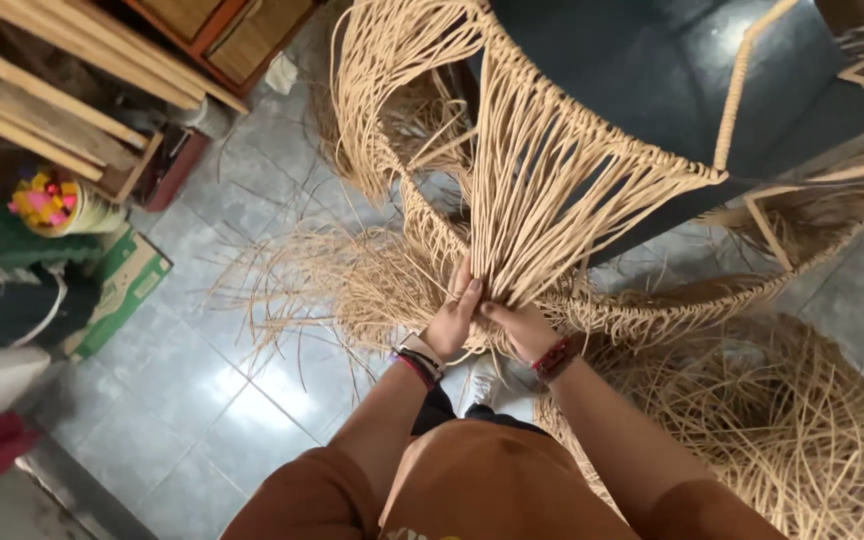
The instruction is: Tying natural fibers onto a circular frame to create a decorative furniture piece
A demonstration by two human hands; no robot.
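Hands: two, left hand (452, 322) | right hand (520, 328) | one rattan strand bundle (542, 190) gripped

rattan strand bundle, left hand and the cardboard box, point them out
rattan strand bundle (552, 190), head view, on the gathered strands' middle
left hand (452, 322), head view, on its back
cardboard box (124, 290), head view, on its green top

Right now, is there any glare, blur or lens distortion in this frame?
Head view: glare patches on the grey floor tiles; wide-angle bending toward the edges; the left hand and right hand on the rattan strands are fairly sharp; corners slightly soft.
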